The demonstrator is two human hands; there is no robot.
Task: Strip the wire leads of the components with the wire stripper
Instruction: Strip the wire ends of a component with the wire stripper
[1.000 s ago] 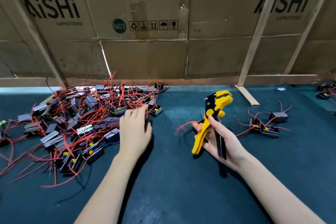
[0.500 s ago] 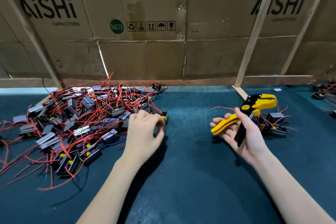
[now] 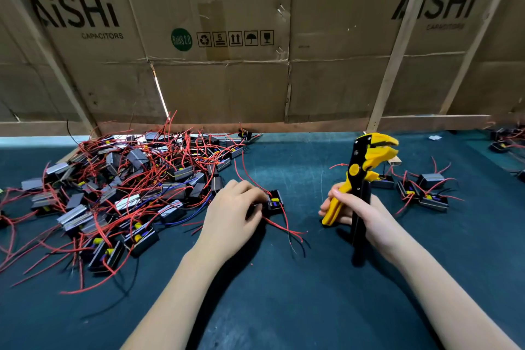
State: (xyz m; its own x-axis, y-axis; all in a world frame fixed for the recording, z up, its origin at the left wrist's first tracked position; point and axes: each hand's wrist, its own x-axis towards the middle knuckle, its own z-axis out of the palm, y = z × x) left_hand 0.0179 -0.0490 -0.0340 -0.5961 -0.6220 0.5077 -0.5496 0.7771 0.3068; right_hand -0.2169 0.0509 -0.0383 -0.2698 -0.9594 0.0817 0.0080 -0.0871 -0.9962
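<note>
Left hand [image 3: 230, 207], fingers curled, pinches one black component [image 3: 275, 201] at the near-right fringe of the unstripped pile [image 3: 119, 187], which fills the worktop's [image 3: 284, 307] left side; its red leads [image 3: 279, 226] trail toward the near edge, evidently being drawn clear for presentation. Right hand [image 3: 359, 212] grips the handles of the wire stripper [image 3: 362, 176], held upright mid-worktop with its yellow head parted and empty, apparently ready to receive a lead. A few components [image 3: 423, 192] lie apart toward the right edge, probably finished work.
</note>
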